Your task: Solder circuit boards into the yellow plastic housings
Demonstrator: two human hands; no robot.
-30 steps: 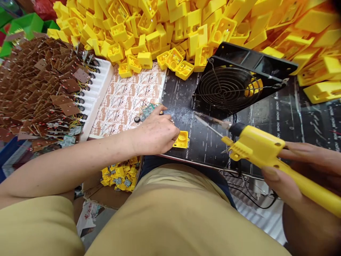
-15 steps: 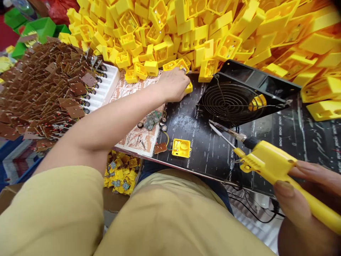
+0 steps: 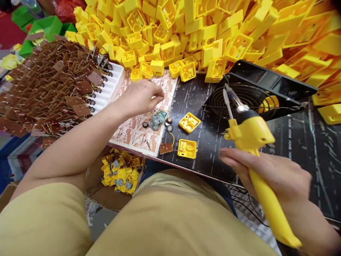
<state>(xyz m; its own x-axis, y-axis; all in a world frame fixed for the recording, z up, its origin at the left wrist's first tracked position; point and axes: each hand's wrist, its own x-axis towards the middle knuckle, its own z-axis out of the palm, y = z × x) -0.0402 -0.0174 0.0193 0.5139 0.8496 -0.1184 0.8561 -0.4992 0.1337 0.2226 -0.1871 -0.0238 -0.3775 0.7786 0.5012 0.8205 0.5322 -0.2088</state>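
Right hand wrapped round the yellow soldering gun, tip tilted up toward the black fan, clear of the parts. Left hand loosely curled, empty as far as visible, hovering over the green circuit board. Two yellow housings parked open-side-up on the black mat, handy for wiring.

The yellow soldering gun stands tilted at centre right, its metal tip up. Two small yellow housings lie at centre, beside a green circuit board.

sleeves: short, mustard-yellow | trousers: same mustard-yellow | forearms: bare | left hand: no glove
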